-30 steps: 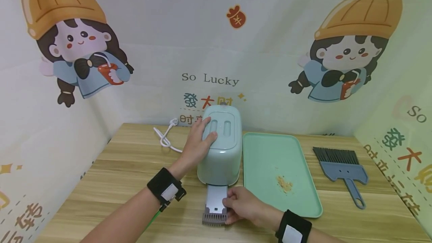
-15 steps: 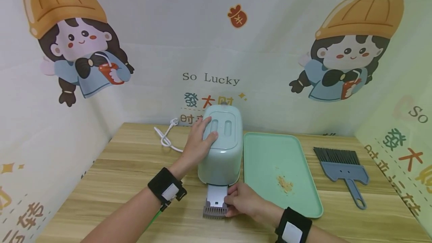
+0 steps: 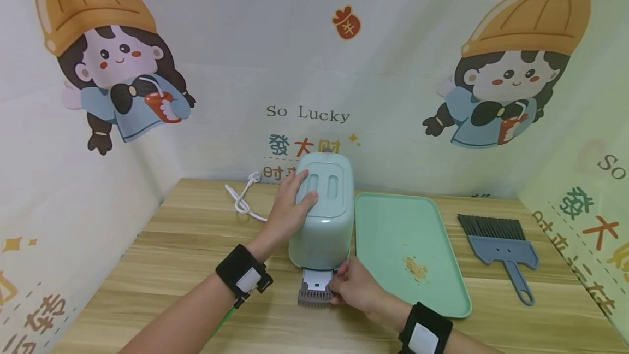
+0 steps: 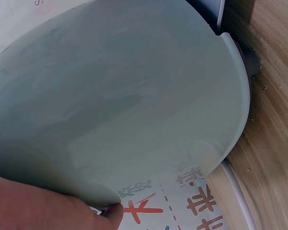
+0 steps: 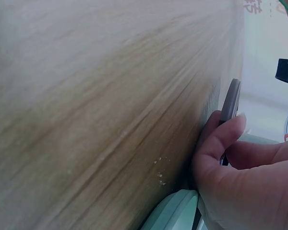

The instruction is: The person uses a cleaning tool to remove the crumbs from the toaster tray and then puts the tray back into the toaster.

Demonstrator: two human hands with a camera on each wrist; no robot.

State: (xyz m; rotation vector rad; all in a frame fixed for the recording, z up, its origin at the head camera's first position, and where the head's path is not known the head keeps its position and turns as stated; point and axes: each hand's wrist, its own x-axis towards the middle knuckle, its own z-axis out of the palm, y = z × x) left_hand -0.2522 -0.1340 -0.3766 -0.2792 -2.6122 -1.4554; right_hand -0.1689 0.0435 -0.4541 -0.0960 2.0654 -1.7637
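Note:
A pale green toaster [image 3: 321, 242] with a closed lid stands upright on the wooden table, narrow end towards me. My left hand [image 3: 290, 206] rests on its left upper edge, thumb and fingers lying on the lid. In the left wrist view the side of the toaster [image 4: 134, 96] fills much of the frame, with part of my hand [image 4: 53, 206] at its edge. A metal crumb tray [image 3: 315, 298] with a grey ribbed end sticks partway out of the toaster's base. My right hand [image 3: 358, 288] pinches its right side between thumb and fingers, close over the table in the right wrist view.
A green serving tray [image 3: 393, 217] lies right beside the toaster, with a small heap of crumbs [image 3: 415, 269] on it. Further right is a blue-grey brush [image 3: 503, 250]. A white power cord [image 3: 241, 201] loops at the left. Printed cloth walls enclose the table. Crumbs [image 5: 161, 175] dot the wood.
The crumb tray has slid further into the toaster's base, away from me, and my right hand has moved along with it. My left hand has stayed on the toaster.

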